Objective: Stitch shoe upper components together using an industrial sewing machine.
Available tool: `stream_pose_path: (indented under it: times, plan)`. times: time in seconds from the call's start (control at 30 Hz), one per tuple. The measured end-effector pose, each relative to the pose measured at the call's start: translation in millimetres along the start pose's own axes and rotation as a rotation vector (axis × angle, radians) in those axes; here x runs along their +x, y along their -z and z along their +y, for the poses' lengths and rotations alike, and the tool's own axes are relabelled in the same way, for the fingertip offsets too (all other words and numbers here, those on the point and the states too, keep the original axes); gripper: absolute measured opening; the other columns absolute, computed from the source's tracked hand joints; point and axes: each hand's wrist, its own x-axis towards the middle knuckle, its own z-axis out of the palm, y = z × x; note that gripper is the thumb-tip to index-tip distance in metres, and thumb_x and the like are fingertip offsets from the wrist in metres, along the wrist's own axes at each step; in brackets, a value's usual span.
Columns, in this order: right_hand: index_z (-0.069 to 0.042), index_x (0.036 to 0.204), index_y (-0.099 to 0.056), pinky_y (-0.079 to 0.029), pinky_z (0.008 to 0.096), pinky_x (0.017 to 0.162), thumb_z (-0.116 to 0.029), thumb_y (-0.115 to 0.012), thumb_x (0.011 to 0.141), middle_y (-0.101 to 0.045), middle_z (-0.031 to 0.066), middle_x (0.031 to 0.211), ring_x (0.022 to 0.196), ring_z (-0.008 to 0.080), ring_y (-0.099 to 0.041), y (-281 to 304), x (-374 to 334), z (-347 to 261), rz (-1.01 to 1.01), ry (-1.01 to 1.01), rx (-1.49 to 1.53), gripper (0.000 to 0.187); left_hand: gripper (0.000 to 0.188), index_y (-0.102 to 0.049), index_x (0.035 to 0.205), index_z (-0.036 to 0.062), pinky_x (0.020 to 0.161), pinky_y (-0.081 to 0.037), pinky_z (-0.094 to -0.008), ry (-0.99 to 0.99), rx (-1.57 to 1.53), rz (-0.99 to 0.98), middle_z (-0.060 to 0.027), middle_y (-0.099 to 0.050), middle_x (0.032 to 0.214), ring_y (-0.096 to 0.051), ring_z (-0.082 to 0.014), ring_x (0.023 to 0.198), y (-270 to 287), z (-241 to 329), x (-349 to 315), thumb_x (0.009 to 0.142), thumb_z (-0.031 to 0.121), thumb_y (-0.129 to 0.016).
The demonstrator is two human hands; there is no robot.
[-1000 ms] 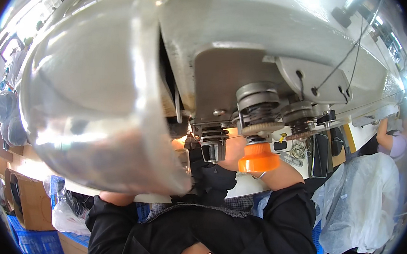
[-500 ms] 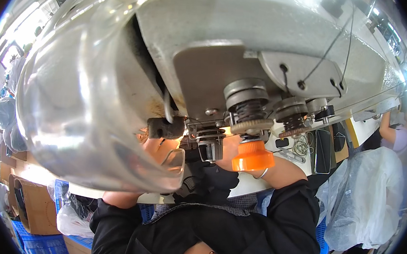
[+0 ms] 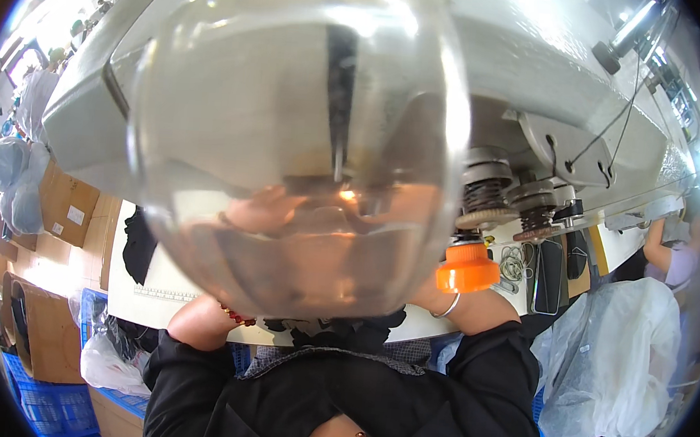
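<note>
Left hand [image 3: 264, 209]: is showing blurred behind the clear eye guard [image 3: 297, 157]; cannot tell its grip
Right hand [image 3: 407, 205]: is blurring likewise; cannot tell its grip
Black fabric [image 3: 366, 331]: is lying at the white tabletop's [image 3: 137, 307] near edge

My sleeves [image 3: 482, 369] are plain black, and so is the cloth [image 3: 366, 328] on the white table [image 3: 156, 273]. My beads [image 3: 235, 317] show dark red, my bangle [image 3: 447, 307] silver. The machine [image 3: 537, 36] is pale grey, its knob [image 3: 467, 270] bright orange, the guard [image 3: 243, 120] clear. Below the cloth I see a speckled grey hem [image 3: 298, 358] and a dark, finely checked fabric [image 3: 409, 351]. Around me: blue crates [image 3: 56, 406], brown boxes [image 3: 67, 206], a milky-white bag [image 3: 623, 351], and a co-worker's lilac sleeve [image 3: 681, 257].
</note>
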Motion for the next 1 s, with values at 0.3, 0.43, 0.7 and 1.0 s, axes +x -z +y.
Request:
stream_pose_path:
  times: [0.3, 0.43, 0.7, 1.0]
  plan:
    - [-0.020, 0.090, -0.069, -0.050, 0.0334, 0.063, -0.009, -0.064, 0.063, -0.067, -0.0026, 0.087, 0.078, 0.0177, -0.065, -0.8, -3.4, -0.8, -0.044, -0.064, -0.061, 0.030, 0.011, -0.064, 0.081, -0.0003, 0.059, -0.048, -0.0392, -0.008, -0.003, -0.012, -0.0149, -0.060, 0.080, -0.061, -0.0322, 0.068, -0.8, -5.9, 0.8, 0.071, 0.001, -0.068]
    - [-0.020, 0.087, -0.068, -0.043, 0.0323, 0.058, -0.011, -0.064, 0.064, -0.065, -0.0037, 0.081, 0.073, 0.0171, -0.063, 1.7, 3.1, -3.4, -0.003, -0.017, -0.081, 0.025, 0.010, -0.064, 0.080, 0.0002, 0.056, -0.048, -0.0393, -0.018, -0.022, 0.062, -0.0139, -0.059, 0.071, -0.060, -0.0329, 0.063, 4.2, 2.0, 15.4, 0.070, 0.002, -0.068]
    - [-0.015, 0.082, -0.064, -0.044, 0.0329, 0.056, -0.017, -0.071, 0.065, -0.057, -0.0001, 0.072, 0.065, 0.0187, -0.060, 37.7, 14.4, -20.2, -0.143, -0.028, -0.234, 0.018, 0.011, -0.067, 0.088, -0.0005, 0.065, -0.053, -0.0341, 0.148, -0.043, -0.033, -0.0103, -0.068, 0.081, -0.066, -0.0231, 0.072, -11.5, -33.2, -26.5, 0.078, 0.001, -0.063]
    - [-0.007, 0.075, -0.055, -0.047, 0.0380, 0.053, -0.015, -0.070, 0.077, -0.056, 0.0036, 0.069, 0.063, 0.0260, -0.061, 105.6, -6.7, -6.3, -0.449, -0.343, -0.396, 0.017, 0.013, -0.067, 0.092, -0.0011, 0.070, -0.051, -0.0331, 0.129, -0.399, -0.032, -0.0104, -0.067, 0.083, -0.063, -0.0197, 0.075, -15.3, -109.3, 25.6, 0.082, 0.006, -0.061]
